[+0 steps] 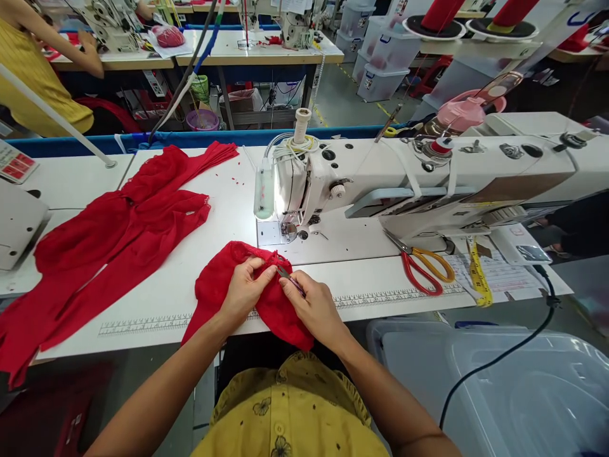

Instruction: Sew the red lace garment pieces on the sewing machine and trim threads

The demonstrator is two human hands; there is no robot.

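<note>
My left hand [244, 289] is closed on a piece of red fabric [214, 279], pinching its gathered lacy edge between thumb and fingers. In my right hand [316, 308] is a small pointed cutting tool [291, 279] with a dark metal tip and a purplish handle; whether it is snips or a seam ripper I cannot tell. Its tip touches the fabric edge beside my left thumb. The fabric hangs over the table's front edge, just in front of the sewing machine's needle area [288, 231]. More red garment pieces [118, 222] lie heaped to the left.
The white sewing machine [361, 171] spans the right side of the table [228, 222]. Scissors [423, 266] with red and orange handles and a yellow tape measure [479, 276] lie at right. A translucent bin [428, 362] stands below. Another person's arm [71, 51] shows at far left.
</note>
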